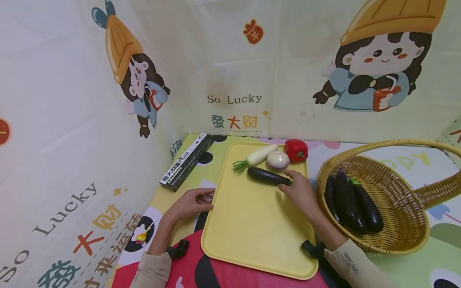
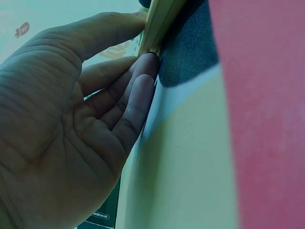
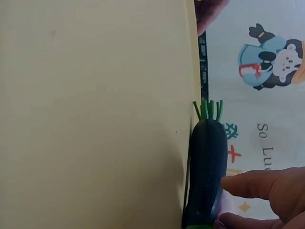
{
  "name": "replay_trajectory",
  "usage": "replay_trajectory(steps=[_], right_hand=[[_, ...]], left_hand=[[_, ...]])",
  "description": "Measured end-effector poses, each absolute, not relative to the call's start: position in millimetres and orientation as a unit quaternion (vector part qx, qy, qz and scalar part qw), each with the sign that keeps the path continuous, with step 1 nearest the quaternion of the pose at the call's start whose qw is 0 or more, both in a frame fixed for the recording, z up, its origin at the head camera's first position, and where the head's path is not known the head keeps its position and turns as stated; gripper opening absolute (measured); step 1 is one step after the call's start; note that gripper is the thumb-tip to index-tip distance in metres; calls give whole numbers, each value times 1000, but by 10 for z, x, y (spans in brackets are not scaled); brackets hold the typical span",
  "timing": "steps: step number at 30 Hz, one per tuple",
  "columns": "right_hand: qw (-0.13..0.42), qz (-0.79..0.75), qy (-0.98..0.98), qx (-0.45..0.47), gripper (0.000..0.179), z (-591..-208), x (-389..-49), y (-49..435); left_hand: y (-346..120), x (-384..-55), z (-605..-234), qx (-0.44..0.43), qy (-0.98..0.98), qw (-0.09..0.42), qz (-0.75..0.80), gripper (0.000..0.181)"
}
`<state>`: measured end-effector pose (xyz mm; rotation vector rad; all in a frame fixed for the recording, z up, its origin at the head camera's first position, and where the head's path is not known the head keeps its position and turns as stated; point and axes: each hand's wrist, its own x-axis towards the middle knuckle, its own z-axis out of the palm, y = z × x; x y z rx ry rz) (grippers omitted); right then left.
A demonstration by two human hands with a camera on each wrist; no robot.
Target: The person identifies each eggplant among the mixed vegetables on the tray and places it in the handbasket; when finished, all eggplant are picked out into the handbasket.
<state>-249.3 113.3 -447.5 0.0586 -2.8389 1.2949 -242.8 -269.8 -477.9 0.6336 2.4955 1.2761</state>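
A dark purple eggplant (image 1: 266, 176) lies on the yellow tray (image 1: 248, 224), its green stem end toward the right. At that end is my right hand (image 1: 299, 190); in the right wrist view its fairly straight fingertips (image 3: 233, 186) are at the upper side of the eggplant, not wrapped around it. My left hand (image 1: 191, 204) pinches the tray's left rim, thumb on the edge and curled fingers (image 2: 140, 95) against its underside. Above the eggplant lie a white radish (image 1: 261, 155) with green stalks, a whitish-purple round vegetable (image 1: 278, 160) and a red bell pepper (image 1: 296, 151).
A wicker basket (image 1: 403, 228) with a tall handle stands right of the tray, holding several eggplants (image 1: 347, 204). A black pasta box (image 1: 187, 162) lies at the tray's upper left. Near the left forearm is a small wrapped lollipop (image 1: 141, 238). Printed cloth walls rise behind and left.
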Motion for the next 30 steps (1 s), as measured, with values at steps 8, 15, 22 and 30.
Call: replay_trajectory(steps=[8,15,22,30], right_hand=[[14,401,-916,24,45,-4573,-2561,1149],[38,398,-916,28,34,-4619,-2586,1157],[45,395,-917,37,31,-4616,-2585,1164],[39,405,-913,39,30,-4610,-2585,1158]], left_hand=[[-2692,-2429,-4774,214,861,137,441,59],[-2694,-2423,-4789,214,861,135,442,59],[-2686,-2414,-4779,205,865,136,437,59],[-2677,-2407,-4778,208,861,136,443,59]])
